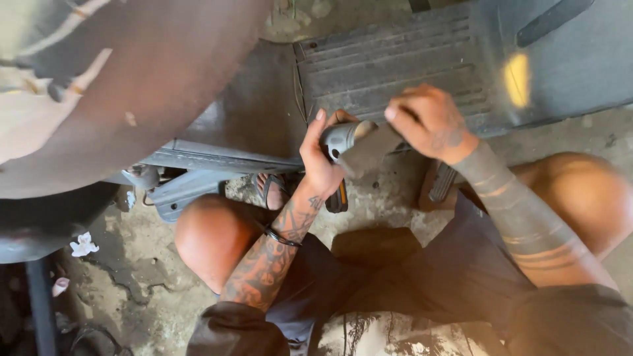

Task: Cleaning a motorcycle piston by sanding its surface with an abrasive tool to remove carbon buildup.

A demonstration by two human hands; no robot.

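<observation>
Dark shorts (395, 277) lie nearest. Above them, left hand (323, 161) is wrapped around a grey metal cylindrical tool (346, 138); right hand (428, 122) pinches its blurred front end. Judged rigid, fairly heavy; best held by the barrel

Landmark = ribbed panel (395, 69). Left hand (321, 161) & right hand (428, 122) just in front of its near edge, metal cylinder (349, 142) btwn them. Curved fender (151, 86) to panel's left. Knees nearer the camera, sandalled foot (267, 188) front-left.
</observation>
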